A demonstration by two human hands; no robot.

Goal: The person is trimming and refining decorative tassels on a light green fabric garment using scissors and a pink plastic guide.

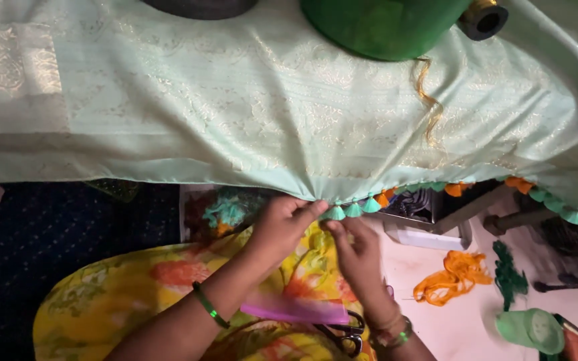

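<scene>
Both hands, left hand (282, 220) and right hand (356, 251), pinch the pale green cloth's (249, 113) hem (beside teal tassels (352, 210)).

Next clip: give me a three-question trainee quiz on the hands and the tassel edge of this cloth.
1. True or false: both hands meet at the hem of the pale green cloth.
2. Which colours are the tassels along that hem? A) red and blue B) teal and orange C) black and white
3. What lies on the lap beside the right hand?

Key
1. True: the left hand and the right hand pinch the edge side by side, at the teal tassel.
2. B.
3. Scissors with dark handles, partly under a pink strip.
</scene>
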